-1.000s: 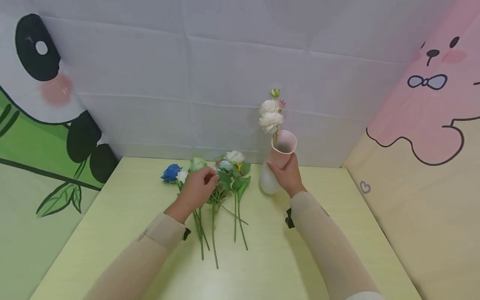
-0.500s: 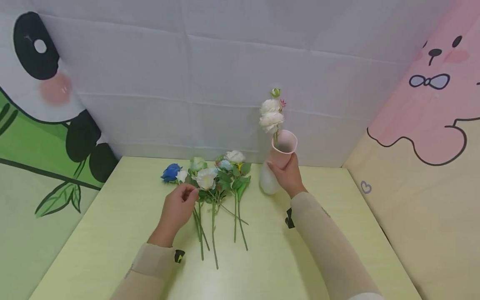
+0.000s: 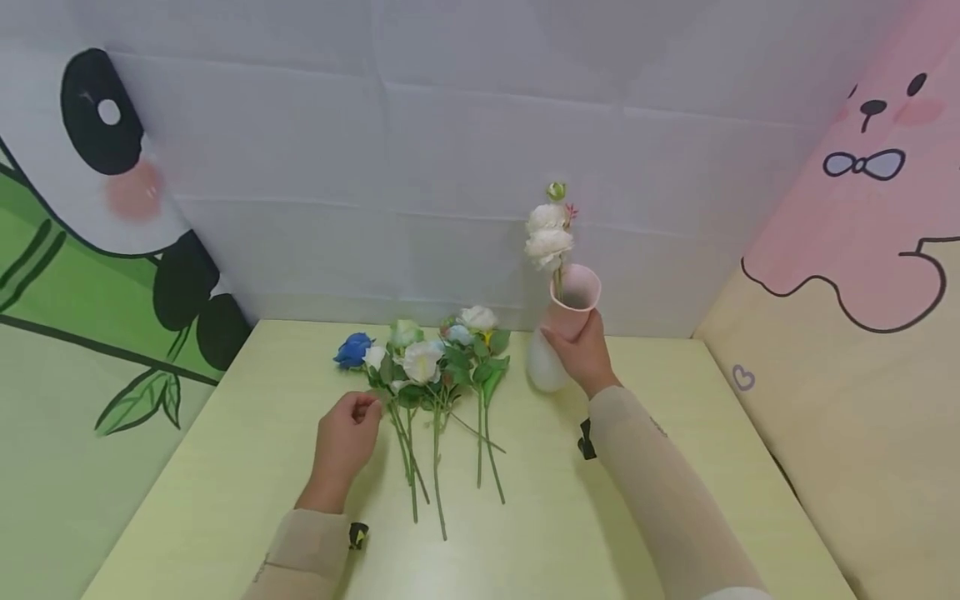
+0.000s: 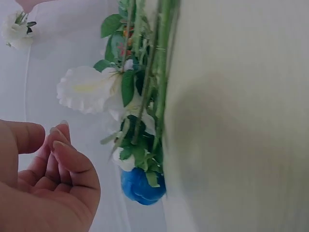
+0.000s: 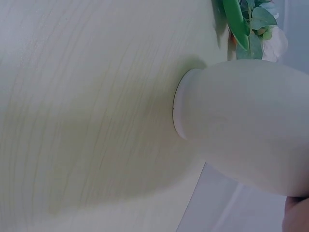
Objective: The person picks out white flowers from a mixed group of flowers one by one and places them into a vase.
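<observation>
My right hand (image 3: 588, 354) grips the pink-and-white vase (image 3: 547, 367) around its upper part. White artificial flowers (image 3: 549, 242) with a green bud stand in the vase's mouth, leaning to the left side. In the right wrist view the pale vase body (image 5: 241, 116) and its base fill the right side, with the base at the tabletop. My left hand (image 3: 345, 446) hovers left of the loose flower stems, fingers loosely bent. The left wrist view shows nothing between its thumb and fingertips. Closest to it lie a white flower (image 3: 422, 362) and a blue rose (image 3: 352, 351).
Several more artificial flowers lie on the pale wooden table (image 3: 262, 433), blooms toward the back and stems (image 3: 438, 475) pointing at me. Among them is a white rose (image 3: 477, 317). A grey cloth wall (image 3: 465, 167) rises behind; printed cartoon panels flank both sides.
My left hand has drawn back from above the flowers, toward me and to the left, uncovering the white bloom. The right hand keeps its grip on the vase. The head view has shifted slightly.
</observation>
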`<state>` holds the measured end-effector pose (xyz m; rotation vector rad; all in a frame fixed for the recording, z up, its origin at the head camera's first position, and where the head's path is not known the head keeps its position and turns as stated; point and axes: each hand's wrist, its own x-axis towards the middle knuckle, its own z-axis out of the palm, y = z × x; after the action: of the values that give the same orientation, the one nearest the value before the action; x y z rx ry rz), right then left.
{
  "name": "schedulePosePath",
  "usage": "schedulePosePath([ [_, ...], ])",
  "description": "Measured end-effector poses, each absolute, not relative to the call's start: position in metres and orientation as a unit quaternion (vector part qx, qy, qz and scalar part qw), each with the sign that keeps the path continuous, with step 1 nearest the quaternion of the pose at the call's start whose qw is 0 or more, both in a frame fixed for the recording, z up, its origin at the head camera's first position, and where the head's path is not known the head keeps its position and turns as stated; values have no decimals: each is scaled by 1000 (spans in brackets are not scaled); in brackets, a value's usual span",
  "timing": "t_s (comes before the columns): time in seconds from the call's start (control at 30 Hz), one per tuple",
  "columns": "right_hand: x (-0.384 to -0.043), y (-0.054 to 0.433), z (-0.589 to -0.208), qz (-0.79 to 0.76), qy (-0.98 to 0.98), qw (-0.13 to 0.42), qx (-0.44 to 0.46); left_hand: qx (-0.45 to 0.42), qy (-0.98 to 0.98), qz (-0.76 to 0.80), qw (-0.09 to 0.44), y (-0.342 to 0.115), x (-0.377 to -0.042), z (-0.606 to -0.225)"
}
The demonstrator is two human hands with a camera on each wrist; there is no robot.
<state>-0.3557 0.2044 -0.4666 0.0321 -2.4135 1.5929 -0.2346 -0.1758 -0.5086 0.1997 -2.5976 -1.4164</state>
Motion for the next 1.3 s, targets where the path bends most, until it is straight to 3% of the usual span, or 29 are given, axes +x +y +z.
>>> schedulePosePath([
  [0.6, -358, 205, -470, 544, -830, 121, 4, 121, -882, -451, 66, -166, -251, -521],
  [1.3, -360, 207, -470, 539, -832, 128, 10, 68, -951, -300, -21, -162, -282, -525],
])
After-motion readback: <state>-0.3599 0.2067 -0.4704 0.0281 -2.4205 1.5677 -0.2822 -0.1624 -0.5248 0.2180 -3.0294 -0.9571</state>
